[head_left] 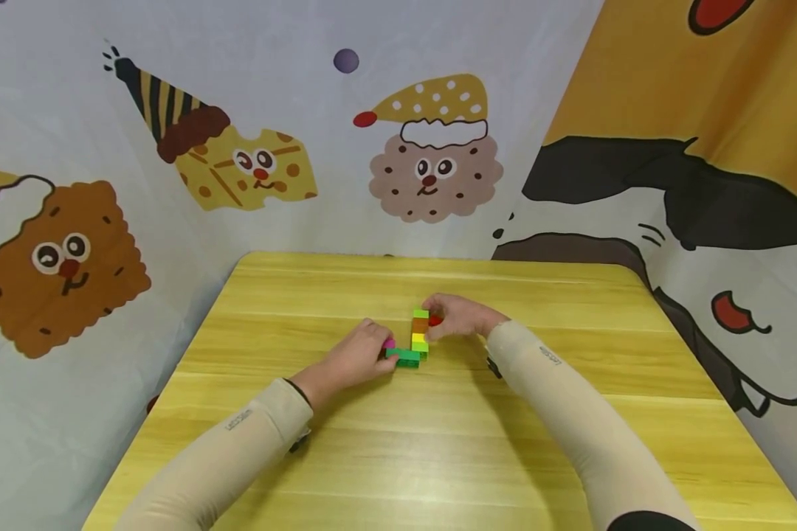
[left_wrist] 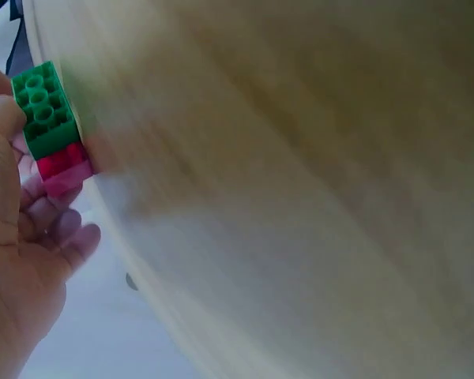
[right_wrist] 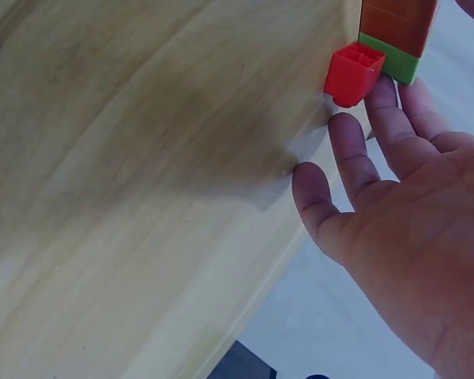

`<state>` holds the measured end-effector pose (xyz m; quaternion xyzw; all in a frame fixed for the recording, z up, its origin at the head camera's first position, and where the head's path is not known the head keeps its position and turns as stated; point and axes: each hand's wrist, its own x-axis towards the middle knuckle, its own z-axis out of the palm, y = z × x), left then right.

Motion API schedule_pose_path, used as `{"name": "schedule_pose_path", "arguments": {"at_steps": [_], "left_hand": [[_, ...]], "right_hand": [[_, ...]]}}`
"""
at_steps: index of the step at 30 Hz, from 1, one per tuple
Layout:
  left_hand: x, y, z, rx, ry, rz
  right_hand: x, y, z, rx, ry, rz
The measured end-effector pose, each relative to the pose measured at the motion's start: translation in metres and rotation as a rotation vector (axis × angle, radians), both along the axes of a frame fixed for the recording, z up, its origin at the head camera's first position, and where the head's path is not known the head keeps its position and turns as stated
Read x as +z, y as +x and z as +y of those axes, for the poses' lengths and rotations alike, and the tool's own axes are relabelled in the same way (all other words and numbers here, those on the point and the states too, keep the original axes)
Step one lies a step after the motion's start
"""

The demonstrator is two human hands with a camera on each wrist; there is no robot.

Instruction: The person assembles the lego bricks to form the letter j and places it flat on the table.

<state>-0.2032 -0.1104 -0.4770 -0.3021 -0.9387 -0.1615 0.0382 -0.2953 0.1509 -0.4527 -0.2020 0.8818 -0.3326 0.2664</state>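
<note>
In the head view, a joined row of toy building bricks, with a light green brick at the far end, an orange-brown brick and a yellow brick, lies between the two hands. A dark green brick crosses its near end. My left hand pinches that green brick at its left end, beside a pink brick. From the right, my right hand grips the row between thumb and fingers. A red brick sticks out sideways under its palm, hollow side showing in the right wrist view.
The wooden table extends around the hands on all sides. Behind it hangs a white cloth printed with cartoon biscuits and cheese. Beige sleeves cover both forearms.
</note>
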Motion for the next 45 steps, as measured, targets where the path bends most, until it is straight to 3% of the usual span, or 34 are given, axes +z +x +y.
{"name": "schedule_pose_path", "arguments": {"at_steps": [6,15,19,23,31,37,45], "left_hand": [[0.0,-0.003,-0.002,-0.058,0.013,-0.002],[-0.001,-0.003,-0.002,-0.059,0.014,-0.02],[0.001,-0.002,-0.002,-0.03,0.016,-0.082],[0.003,-0.002,-0.003,0.014,0.053,-0.096],[0.008,-0.002,-0.015,0.139,0.057,-0.105],[0.004,0.001,-0.027,0.213,0.013,-0.089],[0.001,0.004,-0.032,0.229,-0.006,-0.124]], "right_hand": [[-0.003,-0.001,0.002,0.0,-0.013,-0.012],[-0.003,-0.001,0.007,0.003,-0.04,-0.018],[0.001,0.0,0.011,-0.003,-0.073,-0.03],[0.006,0.001,0.02,-0.046,-0.092,0.009],[-0.003,0.002,0.042,-0.164,0.047,0.257],[-0.014,0.009,0.047,-0.209,0.088,0.258],[-0.016,0.017,0.035,-0.199,0.095,0.256]]}}
